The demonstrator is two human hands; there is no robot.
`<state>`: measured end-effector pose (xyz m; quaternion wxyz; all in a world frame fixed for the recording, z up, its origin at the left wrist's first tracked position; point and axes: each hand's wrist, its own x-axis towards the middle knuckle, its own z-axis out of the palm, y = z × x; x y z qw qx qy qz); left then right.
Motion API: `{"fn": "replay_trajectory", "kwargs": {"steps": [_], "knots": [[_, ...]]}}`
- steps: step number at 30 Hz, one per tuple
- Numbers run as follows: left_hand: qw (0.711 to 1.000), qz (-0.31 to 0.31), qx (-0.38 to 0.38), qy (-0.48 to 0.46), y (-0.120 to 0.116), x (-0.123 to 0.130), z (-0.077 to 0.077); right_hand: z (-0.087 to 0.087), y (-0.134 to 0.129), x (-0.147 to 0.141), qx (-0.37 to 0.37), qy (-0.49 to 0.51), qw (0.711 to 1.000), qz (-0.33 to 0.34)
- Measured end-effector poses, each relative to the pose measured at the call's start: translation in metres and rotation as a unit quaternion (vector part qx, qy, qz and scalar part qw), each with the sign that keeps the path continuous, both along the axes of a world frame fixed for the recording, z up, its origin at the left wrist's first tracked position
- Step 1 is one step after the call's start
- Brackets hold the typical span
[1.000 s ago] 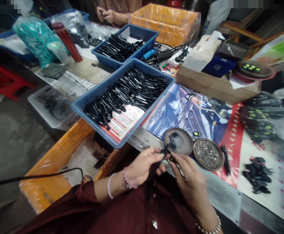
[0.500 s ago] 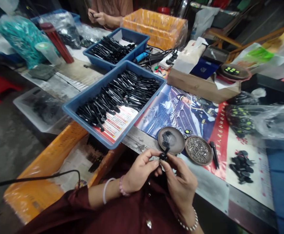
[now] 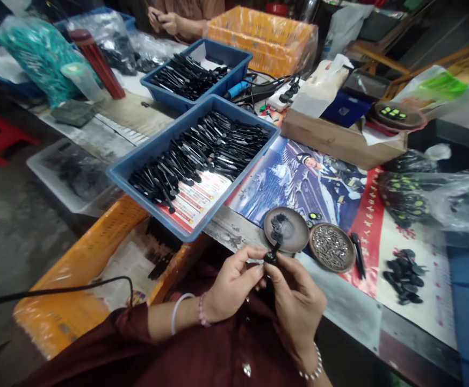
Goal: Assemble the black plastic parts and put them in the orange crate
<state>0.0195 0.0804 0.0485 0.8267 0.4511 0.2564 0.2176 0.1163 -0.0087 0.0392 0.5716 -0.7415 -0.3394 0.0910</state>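
Between the fingertips of both hands is a small black plastic part, its narrow end pointing up and away from me. My left hand pinches it from the left; my right hand grips it from the right. The fingers cover much of it, so its exact kind is unclear. Just beyond my fingertips stands a round dish with tiny black pieces. Beside it, another round dish holds many small metal pins or screws. A blue tray of slim black parts lies ahead to the left.
Black round-headed parts lie heaped on the right, near a slim black piece. Farther back are a second blue tray, an orange crate and a cardboard box. Across the table, a person's hands hold something small.
The whole view has shifted slightly, with the table things a little farther right and up. Both hands keep the same pinch on the black part.
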Motion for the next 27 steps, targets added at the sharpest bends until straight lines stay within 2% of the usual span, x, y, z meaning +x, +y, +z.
{"fn": "replay_trajectory", "kwargs": {"steps": [5,8,11,15,18,24,27], "knots": [[0.99,0.02,0.137,0.027,0.0,0.0,0.008,0.001,0.002,0.0,0.001,0.017,1.0,-0.003],[0.976,0.032,0.215,0.0,0.0,0.0,0.004,0.005,0.005,0.0,-0.003,-0.036,0.999,-0.014],[0.965,0.036,0.26,-0.009,-0.002,-0.001,0.0,0.011,0.007,0.001,-0.025,-0.091,0.995,-0.003],[0.944,0.037,0.326,-0.017,-0.003,0.0,0.003,0.011,0.008,0.002,-0.048,-0.121,0.992,0.001],[0.94,0.041,0.338,-0.021,-0.003,0.001,0.005,0.008,0.009,0.004,-0.045,-0.124,0.991,-0.013],[0.954,0.034,0.299,0.003,-0.005,0.006,0.003,0.001,0.011,0.014,-0.05,-0.181,0.982,-0.021],[0.961,0.035,0.273,0.012,-0.003,0.007,0.002,-0.002,0.01,0.016,-0.063,-0.2,0.977,0.024]]}}
